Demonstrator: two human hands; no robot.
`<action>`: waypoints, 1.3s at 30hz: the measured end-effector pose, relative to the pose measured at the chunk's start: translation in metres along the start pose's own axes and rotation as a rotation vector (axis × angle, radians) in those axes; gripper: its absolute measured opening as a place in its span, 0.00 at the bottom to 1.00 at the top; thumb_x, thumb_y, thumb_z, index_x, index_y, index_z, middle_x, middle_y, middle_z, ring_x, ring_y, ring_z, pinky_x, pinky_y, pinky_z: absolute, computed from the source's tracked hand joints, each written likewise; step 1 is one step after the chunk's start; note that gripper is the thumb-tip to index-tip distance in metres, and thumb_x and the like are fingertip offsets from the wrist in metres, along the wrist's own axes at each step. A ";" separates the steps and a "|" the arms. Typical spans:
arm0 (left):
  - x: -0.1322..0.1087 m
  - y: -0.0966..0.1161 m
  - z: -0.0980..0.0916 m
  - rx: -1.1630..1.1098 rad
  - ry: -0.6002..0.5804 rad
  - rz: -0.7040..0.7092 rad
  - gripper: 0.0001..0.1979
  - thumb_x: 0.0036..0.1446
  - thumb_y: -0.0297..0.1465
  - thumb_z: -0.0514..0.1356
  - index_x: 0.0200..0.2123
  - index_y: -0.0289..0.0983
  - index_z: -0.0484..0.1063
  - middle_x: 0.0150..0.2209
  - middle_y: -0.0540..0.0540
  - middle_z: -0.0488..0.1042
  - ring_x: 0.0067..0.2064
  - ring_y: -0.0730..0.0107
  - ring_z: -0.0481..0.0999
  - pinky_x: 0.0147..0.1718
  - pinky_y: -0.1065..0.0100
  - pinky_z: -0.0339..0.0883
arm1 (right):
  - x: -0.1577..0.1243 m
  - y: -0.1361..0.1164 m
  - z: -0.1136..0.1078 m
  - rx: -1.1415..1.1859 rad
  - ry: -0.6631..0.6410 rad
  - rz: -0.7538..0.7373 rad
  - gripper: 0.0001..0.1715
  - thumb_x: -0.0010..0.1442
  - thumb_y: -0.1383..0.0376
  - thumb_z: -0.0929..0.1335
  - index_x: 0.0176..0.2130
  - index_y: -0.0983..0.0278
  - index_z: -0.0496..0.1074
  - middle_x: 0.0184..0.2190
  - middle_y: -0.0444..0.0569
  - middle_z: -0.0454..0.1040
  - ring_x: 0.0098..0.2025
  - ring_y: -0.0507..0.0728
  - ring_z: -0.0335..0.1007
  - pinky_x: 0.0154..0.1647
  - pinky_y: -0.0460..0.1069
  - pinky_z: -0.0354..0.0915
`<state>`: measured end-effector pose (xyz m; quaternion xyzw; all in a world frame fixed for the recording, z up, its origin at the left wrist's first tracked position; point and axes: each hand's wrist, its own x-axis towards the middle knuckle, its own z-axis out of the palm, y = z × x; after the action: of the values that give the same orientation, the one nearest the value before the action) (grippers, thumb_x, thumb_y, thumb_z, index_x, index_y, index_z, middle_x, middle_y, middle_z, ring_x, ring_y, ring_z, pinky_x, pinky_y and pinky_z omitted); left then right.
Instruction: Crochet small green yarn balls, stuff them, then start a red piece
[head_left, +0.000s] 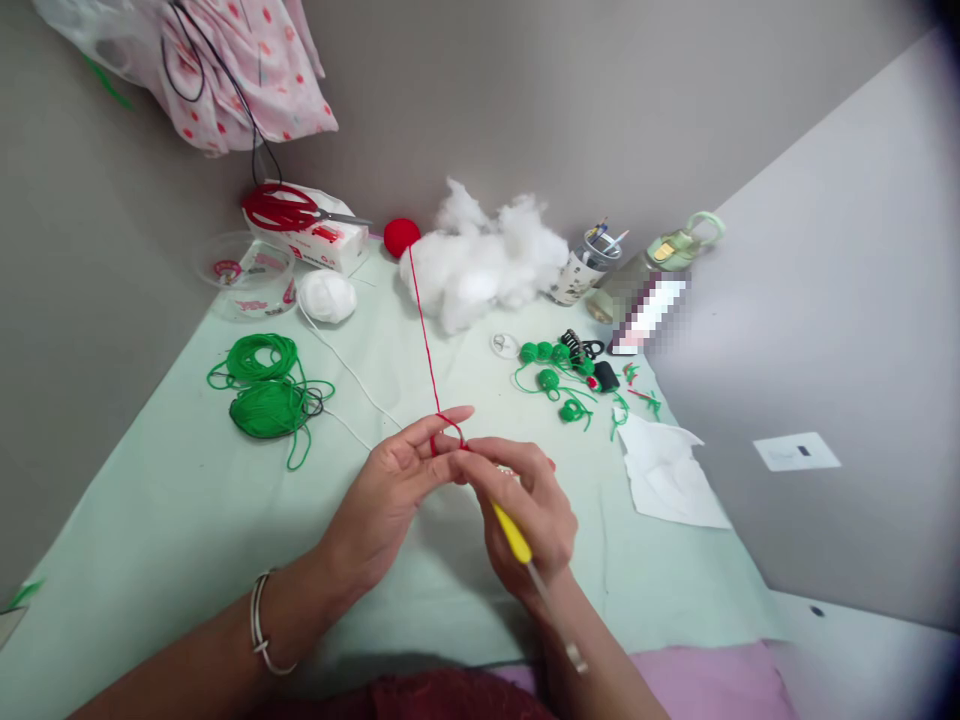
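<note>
Red yarn [425,330] runs from a red ball [402,237] at the back down to my left hand [401,480], where it loops around the raised index finger. The left thumb and other fingers pinch small work at the yarn's end, mostly hidden. My right hand [529,500] is closed around a crochet hook with a yellow grip [511,532]; its metal shaft points down toward my forearm. The hook's working tip is hidden at the fingertips, which meet those of my left hand. A bit of red and white shows behind the right fingers.
Green yarn [268,407] and a white ball [327,296] lie left. White stuffing [484,262] sits at the back, beside a pen cup [583,270]. Small green balls [548,380] and crumpled paper [667,470] lie right. Red scissors [289,208] rest on a packet [330,245].
</note>
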<state>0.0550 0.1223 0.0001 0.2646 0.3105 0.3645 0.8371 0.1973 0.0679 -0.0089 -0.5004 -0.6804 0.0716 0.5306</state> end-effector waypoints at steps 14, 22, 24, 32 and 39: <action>-0.001 0.004 0.002 0.032 0.063 0.093 0.19 0.55 0.29 0.72 0.52 0.42 0.81 0.32 0.53 0.76 0.37 0.75 0.74 0.45 0.71 0.67 | 0.011 0.004 -0.002 0.504 0.056 0.419 0.11 0.70 0.65 0.67 0.46 0.56 0.81 0.34 0.47 0.78 0.30 0.53 0.75 0.30 0.49 0.73; 0.001 0.000 0.001 -0.221 -0.034 -0.133 0.18 0.57 0.29 0.70 0.51 0.37 0.81 0.38 0.48 0.78 0.38 0.75 0.74 0.44 0.72 0.70 | 0.002 0.001 -0.004 -0.025 0.077 0.051 0.22 0.67 0.75 0.67 0.52 0.53 0.79 0.42 0.50 0.79 0.42 0.57 0.76 0.39 0.53 0.73; 0.003 0.002 0.000 -0.225 -0.010 -0.112 0.17 0.58 0.28 0.69 0.51 0.37 0.81 0.35 0.50 0.77 0.36 0.77 0.73 0.43 0.73 0.70 | 0.007 0.002 -0.007 0.162 0.118 0.196 0.18 0.68 0.72 0.67 0.49 0.54 0.80 0.36 0.48 0.78 0.38 0.56 0.75 0.37 0.52 0.72; 0.001 0.002 0.000 -0.203 -0.028 -0.046 0.02 0.55 0.28 0.71 0.33 0.36 0.83 0.33 0.50 0.77 0.34 0.77 0.74 0.39 0.75 0.71 | 0.025 0.011 -0.023 0.362 -0.246 0.363 0.14 0.66 0.66 0.71 0.50 0.53 0.79 0.41 0.48 0.78 0.41 0.56 0.75 0.41 0.53 0.73; 0.001 0.004 0.000 -0.247 -0.001 -0.088 0.04 0.53 0.28 0.73 0.32 0.35 0.82 0.31 0.51 0.74 0.33 0.76 0.73 0.36 0.75 0.72 | 0.091 0.168 -0.125 -0.362 0.197 0.469 0.31 0.57 0.48 0.73 0.54 0.61 0.71 0.53 0.59 0.72 0.57 0.70 0.70 0.55 0.68 0.69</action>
<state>0.0536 0.1255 0.0027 0.1456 0.2740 0.3627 0.8787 0.4038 0.1653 -0.0020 -0.7345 -0.4935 0.0211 0.4653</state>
